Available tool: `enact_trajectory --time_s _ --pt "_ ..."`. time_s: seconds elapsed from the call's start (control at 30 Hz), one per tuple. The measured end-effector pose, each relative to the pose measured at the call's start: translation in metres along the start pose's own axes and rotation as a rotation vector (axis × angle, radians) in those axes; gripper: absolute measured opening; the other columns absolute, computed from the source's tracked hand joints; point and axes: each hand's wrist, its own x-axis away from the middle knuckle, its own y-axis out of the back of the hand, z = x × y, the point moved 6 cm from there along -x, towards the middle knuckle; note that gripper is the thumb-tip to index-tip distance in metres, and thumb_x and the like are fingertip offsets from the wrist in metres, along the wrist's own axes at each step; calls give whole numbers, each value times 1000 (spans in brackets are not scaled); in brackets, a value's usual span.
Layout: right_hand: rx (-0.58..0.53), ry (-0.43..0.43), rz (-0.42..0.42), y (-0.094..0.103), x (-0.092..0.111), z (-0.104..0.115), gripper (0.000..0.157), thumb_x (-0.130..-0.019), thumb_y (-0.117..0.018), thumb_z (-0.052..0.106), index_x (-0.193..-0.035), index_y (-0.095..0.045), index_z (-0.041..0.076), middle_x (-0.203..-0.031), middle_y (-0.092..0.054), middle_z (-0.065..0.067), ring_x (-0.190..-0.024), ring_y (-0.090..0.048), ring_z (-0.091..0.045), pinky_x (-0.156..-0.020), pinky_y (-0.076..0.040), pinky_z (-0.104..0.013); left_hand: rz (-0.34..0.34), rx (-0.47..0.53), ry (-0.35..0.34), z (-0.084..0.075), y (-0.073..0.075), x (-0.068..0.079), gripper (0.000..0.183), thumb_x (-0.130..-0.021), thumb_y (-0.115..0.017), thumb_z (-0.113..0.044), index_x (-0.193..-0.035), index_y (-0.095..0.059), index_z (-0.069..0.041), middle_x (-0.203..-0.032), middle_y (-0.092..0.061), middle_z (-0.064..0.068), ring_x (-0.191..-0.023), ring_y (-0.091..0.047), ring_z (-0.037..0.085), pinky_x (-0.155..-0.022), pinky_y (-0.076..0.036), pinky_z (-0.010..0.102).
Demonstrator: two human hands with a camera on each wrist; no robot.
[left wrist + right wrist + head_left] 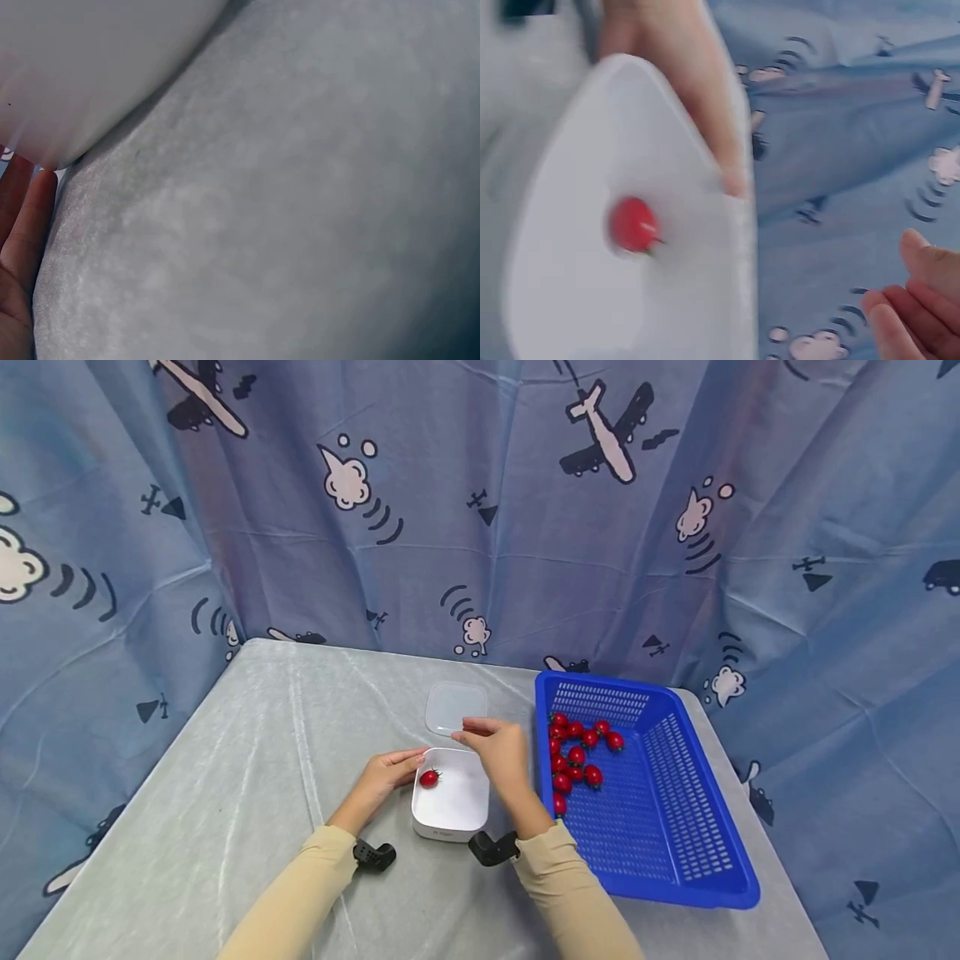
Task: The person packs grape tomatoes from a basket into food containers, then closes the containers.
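A small white square container (452,810) stands on the table with one cherry tomato (429,778) inside by its left wall. My left hand (388,779) holds the container's back left corner, thumb at the rim. In the left wrist view, fingers (30,225) lie along the lower edge of the white wall. My right hand (501,752) is raised over the container's back right side. Its thumb and fingertips (885,315) stand apart in the right wrist view, with nothing between them. Behind the container lies a translucent lid (455,703).
To the right is a blue plastic basket (652,860) with several cherry tomatoes (576,756) gathered along its left side. A pale cloth (262,760) covers the table. A blue patterned curtain (450,527) hangs behind the table.
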Motion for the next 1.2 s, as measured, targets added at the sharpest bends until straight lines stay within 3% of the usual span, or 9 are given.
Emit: enact_trajectory --time_s 0.17,0.27,0.4,0.57,0.7,0.8,0.93,1.2 --pt "-37 -23 -47 35 -14 8 32 -79 -85 18 -106 -78 3 -103 -76 -15 -98 -74 -27 -87 -60 -38 -8 5 -4 -1 1 0 43 -95 -66 -18 -132 -61 4 -133 -63 19 -97 -68 2 -88 -56 19" --pt "-24 -33 -84 62 -23 3 33 -80 -85 22 -107 -78 5 -105 -76 -14 -101 -73 -26 -83 -60 -26 -7 6 -1 -1 0 0 43 -95 -66 -18 -131 -61 3 -132 -64 19 -96 -69 2 -89 -56 20" --pt "-12 -46 -135 95 -31 -16 35 -81 -84 27 -109 -78 6 -108 -76 -14 -102 -71 -24 -72 -53 -10 4 -7 0 0 -2 0 43 -95 -67 -20 -131 -62 3 -132 -64 18 -96 -69 3 -90 -56 22" --pt "56 -92 -190 127 -38 -46 40 -82 -82 32 -113 -76 7 -113 -74 -14 -109 -68 -25 -70 -48 -5 -2 -8 5 2 -2 0 41 -95 -66 -18 -131 -62 3 -132 -64 19 -94 -69 2 -88 -56 20" --pt "109 -127 -210 144 -45 -72 41 -85 -80 31 -117 -74 6 -117 -72 -16 -110 -67 -25 -69 -46 -2 -12 -12 3 1 -1 0 41 -95 -67 -19 -130 -63 3 -131 -64 18 -95 -69 2 -89 -56 21" --pt "103 -153 -217 154 -51 -91 42 -87 -79 28 -121 -72 5 -120 -71 -17 -97 -68 -9 -68 -46 -2 -20 -12 5 1 0 0 41 -95 -67 -20 -130 -64 2 -131 -65 18 -95 -69 2 -89 -56 22" --pt "99 -190 -250 167 -57 -114 43 -87 -78 26 -123 -70 4 -122 -70 -18 -79 -56 14 -68 -44 -1 -18 -8 0 1 1 -1 42 -94 -68 -20 -130 -64 2 -131 -65 18 -94 -68 1 -87 -56 21" --pt "147 -206 -282 182 -63 -143 41 -88 -77 23 -124 -70 4 -124 -69 -18 -82 -54 12 -66 -43 -1 -26 -23 7 0 0 -1 41 -94 -67 -20 -129 -64 1 -131 -65 18 -93 -68 0 -87 -56 20"
